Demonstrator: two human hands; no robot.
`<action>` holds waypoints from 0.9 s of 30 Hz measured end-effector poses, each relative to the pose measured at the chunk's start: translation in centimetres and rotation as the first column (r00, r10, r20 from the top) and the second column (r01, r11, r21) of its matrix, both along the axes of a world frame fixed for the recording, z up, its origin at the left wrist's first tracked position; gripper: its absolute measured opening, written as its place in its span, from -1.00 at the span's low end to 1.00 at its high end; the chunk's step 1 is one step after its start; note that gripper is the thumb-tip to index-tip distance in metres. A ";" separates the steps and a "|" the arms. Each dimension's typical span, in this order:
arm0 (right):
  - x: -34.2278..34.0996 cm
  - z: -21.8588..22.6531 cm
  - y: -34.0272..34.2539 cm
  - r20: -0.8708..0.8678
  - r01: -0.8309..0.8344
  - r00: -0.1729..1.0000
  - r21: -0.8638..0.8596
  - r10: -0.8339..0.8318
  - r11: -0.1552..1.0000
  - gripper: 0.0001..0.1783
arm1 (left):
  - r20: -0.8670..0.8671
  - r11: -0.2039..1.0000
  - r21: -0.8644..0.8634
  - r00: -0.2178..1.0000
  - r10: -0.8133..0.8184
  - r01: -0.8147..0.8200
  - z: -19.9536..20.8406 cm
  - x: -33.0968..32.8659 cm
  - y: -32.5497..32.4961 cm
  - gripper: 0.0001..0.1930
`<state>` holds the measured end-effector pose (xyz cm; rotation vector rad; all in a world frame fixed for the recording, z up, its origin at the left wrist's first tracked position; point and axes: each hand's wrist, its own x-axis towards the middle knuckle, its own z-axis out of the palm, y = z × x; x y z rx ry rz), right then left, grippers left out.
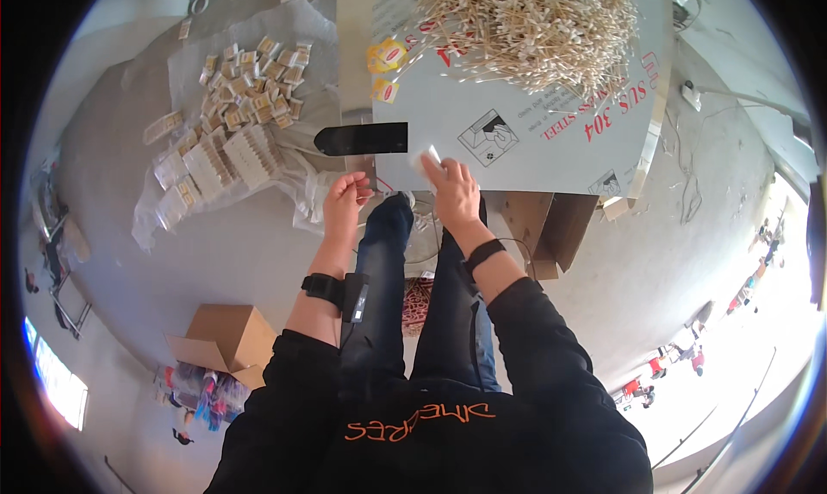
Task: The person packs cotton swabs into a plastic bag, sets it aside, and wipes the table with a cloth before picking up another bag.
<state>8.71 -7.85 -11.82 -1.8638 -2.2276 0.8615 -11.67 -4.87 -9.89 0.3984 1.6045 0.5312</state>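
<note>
My right hand (455,191) is closed on a small whitish packet (426,160) at the near edge of the metal-sheet tabletop (551,162); blur hides what is inside it. To the left, my left hand (346,199) hovers just off the table edge, its fingers loosely bent and apart, with nothing visible in them. A flat black strip with a rounded end (362,139) juts left from the table just beyond both hands. Farther back lies a big heap of cotton swabs (543,29). Yellow label stacks (386,56) sit at the heap's left.
On the left, a clear plastic sheet (185,63) carries a pile of small filled packs (250,89) and rows of packs (211,162). An open cardboard box (564,231) stands under the table's right side. Another cardboard box (228,339) is at the lower left. Cables (685,162) hang at right.
</note>
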 end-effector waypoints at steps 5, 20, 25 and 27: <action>-0.2 -0.6 3.2 0.044 0.000 0.999 -0.022 0.001 1.000 -0.38 | 0.016 0.998 0.026 0.998 -0.062 0.061 -0.3 2.2 0.1 -0.76; 24.2 -2.4 -3.8 0.345 0.253 0.894 0.137 -0.286 0.958 -0.27 | -0.707 0.457 0.434 0.608 -0.361 0.776 -4.5 14.6 11.0 -0.85; 37.4 -3.5 -5.0 0.580 0.736 0.423 0.228 -0.696 0.637 -0.41 | -0.695 0.538 0.281 0.555 -0.456 0.794 -5.7 19.7 12.4 -0.83; 40.5 -4.1 -5.0 0.544 0.790 0.366 0.249 -0.755 0.561 -0.41 | -0.572 0.458 0.314 0.551 -0.608 0.832 -5.7 22.5 10.4 -0.83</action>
